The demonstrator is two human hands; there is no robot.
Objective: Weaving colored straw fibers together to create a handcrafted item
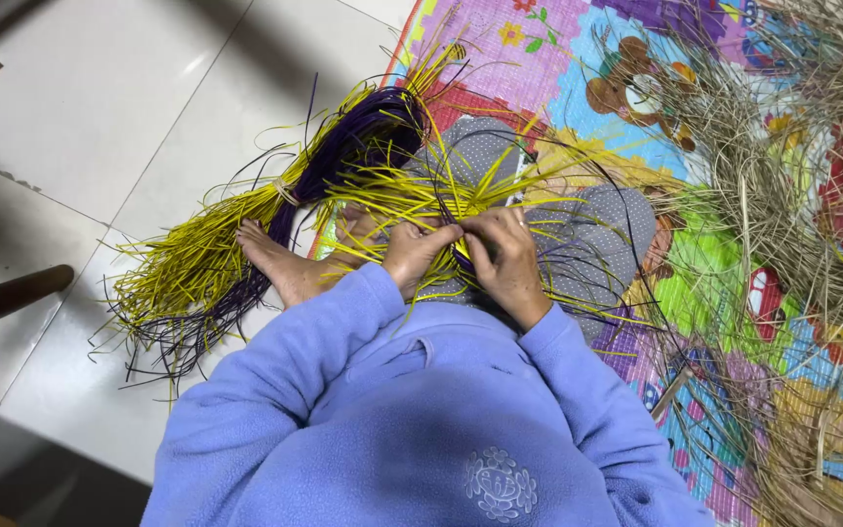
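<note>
Hands (461, 256) pinch thin yellow strips (412, 190)

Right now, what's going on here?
A person in a blue fleece sits on a play mat, both hands pinching yellow strips over their lap. The left hand and right hand meet at the work. A tied yellow and purple bundle lies by the bare foot; dry straw lies on the right.

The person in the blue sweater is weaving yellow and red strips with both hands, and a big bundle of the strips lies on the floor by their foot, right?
Almost. The head view shows both hands, left and right, working yellow and purple strips, not red. The bundle by the foot is yellow and purple too.
</note>
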